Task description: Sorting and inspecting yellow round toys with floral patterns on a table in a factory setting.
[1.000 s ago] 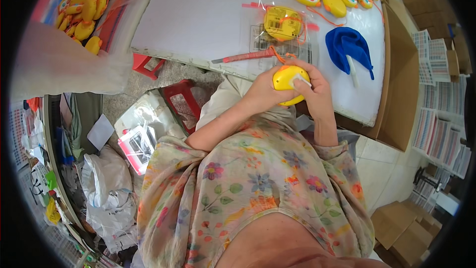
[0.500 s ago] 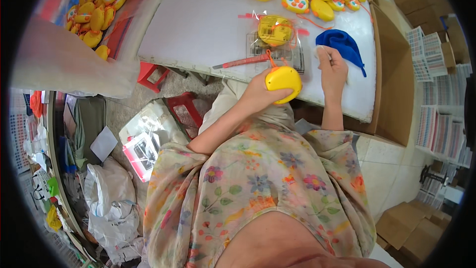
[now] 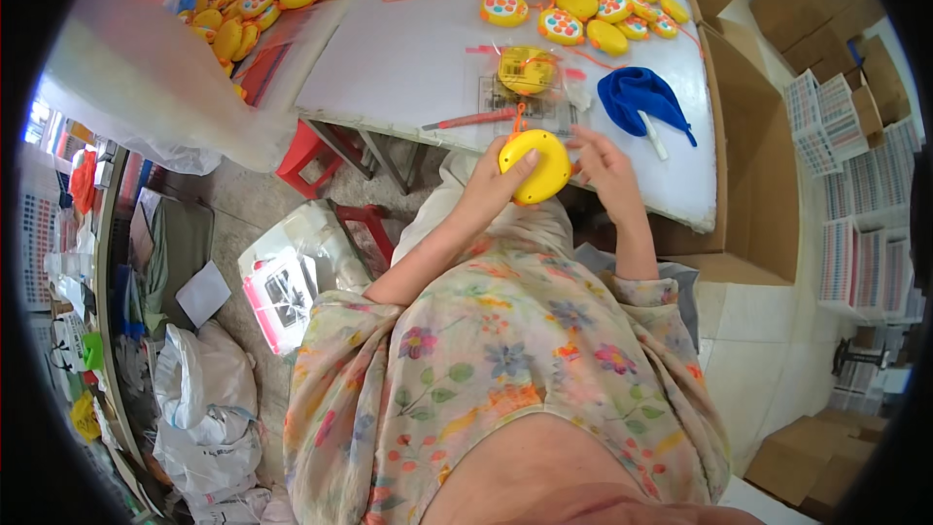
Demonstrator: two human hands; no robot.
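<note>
My left hand [image 3: 486,185] grips a yellow, rounded plastic toy [image 3: 546,171] with its plain back showing and an orange cord loop at its top. Just right of the toy is my right hand [image 3: 610,175], fingers apart and nothing visible in them. Whether a fingertip touches the toy, I cannot tell. Beyond the hands, a yellow toy in a clear bag [image 3: 526,70] lies on the table, with a red pen-shaped tool [image 3: 473,121] to its left. A blue cloth [image 3: 643,97] lies at the right, a white tube [image 3: 653,137] against its near edge.
Many yellow toys with coloured buttons [image 3: 562,26] cover the far side of the white table [image 3: 379,68]. More toys [image 3: 258,0] are heaped at the far left, by a translucent plastic sheet [image 3: 146,68]. An open cardboard box [image 3: 753,146] stands against the table's right edge.
My right hand has moved left from beside the blue cloth to the toy, and its fingers have opened. A white tube now shows by the cloth. My left hand still holds the toy.
</note>
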